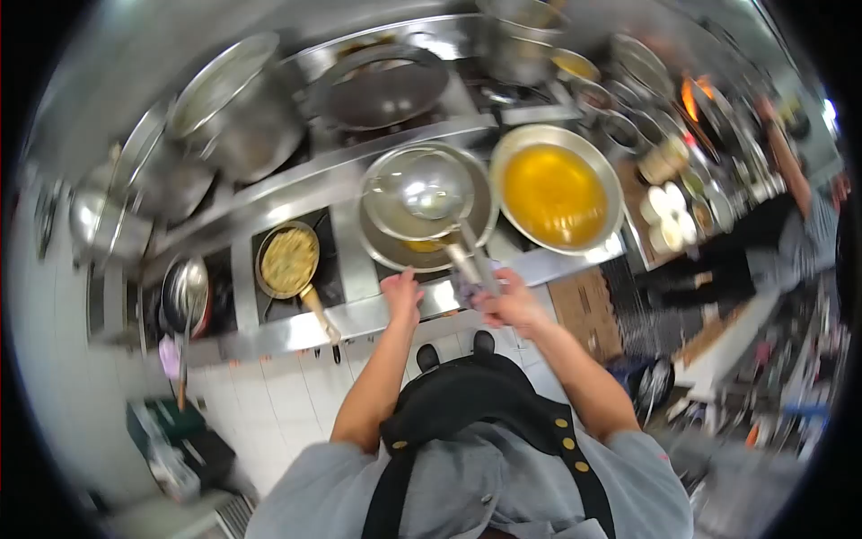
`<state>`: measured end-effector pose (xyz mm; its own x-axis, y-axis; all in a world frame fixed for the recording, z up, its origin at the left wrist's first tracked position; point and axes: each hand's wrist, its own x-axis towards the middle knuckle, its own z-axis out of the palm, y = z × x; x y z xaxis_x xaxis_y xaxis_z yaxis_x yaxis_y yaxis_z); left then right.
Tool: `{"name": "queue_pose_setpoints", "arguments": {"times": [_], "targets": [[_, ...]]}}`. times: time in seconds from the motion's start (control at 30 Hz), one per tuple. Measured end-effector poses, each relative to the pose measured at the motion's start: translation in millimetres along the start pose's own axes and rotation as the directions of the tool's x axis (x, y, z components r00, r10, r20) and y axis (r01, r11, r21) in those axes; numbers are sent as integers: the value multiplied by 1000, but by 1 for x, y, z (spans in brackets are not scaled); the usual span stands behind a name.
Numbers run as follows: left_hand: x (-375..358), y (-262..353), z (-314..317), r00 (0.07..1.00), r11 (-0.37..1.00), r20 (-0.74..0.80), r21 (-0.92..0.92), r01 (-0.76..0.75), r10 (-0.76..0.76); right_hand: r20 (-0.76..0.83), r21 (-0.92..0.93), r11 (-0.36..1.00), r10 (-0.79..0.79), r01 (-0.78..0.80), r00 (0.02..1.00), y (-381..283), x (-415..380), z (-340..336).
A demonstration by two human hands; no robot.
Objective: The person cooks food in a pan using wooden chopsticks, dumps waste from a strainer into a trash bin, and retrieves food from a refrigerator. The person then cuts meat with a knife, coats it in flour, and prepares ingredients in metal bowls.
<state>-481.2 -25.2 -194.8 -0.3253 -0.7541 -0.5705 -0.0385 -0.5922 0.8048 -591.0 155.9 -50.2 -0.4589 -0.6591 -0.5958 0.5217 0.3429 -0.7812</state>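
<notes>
My right hand (pixel 510 302) is closed round the long handle of a round metal strainer (pixel 420 193). Its shiny bowl lies over a wide metal wok (pixel 370 235), with a little yellow liquid (pixel 422 245) visible under it. A crumpled purplish cloth (pixel 469 289) shows by the handle, beside the right hand. My left hand (pixel 402 293) is at the stove's front edge, just below the wok's rim, with nothing in it and its fingers apart. Right of the wok stands a large metal bowl (pixel 613 199) of golden liquid (pixel 555 196), probably oil.
A small frying pan (pixel 262 280) holds a yellowish food (pixel 289 260). Farther left is another pan with a ladle (pixel 190 292). Large pots (pixel 238 117) and a dark wok (pixel 384 90) stand behind. At right, a co-worker (pixel 799 225) reaches toward a pan with flames (pixel 696 99).
</notes>
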Motion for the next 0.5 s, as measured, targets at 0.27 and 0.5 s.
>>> {"name": "queue_pose_setpoints", "arguments": {"times": [0.27, 0.5], "targets": [[36, 20, 8, 993, 935, 24, -340, -104, 119, 243, -938, 44, -624, 343, 743, -44, 3, -83], [-30, 70, -74, 957, 934, -131, -217, -284, 260, 586, -804, -472, -520, 363, 621, -136, 7, -91]]}}
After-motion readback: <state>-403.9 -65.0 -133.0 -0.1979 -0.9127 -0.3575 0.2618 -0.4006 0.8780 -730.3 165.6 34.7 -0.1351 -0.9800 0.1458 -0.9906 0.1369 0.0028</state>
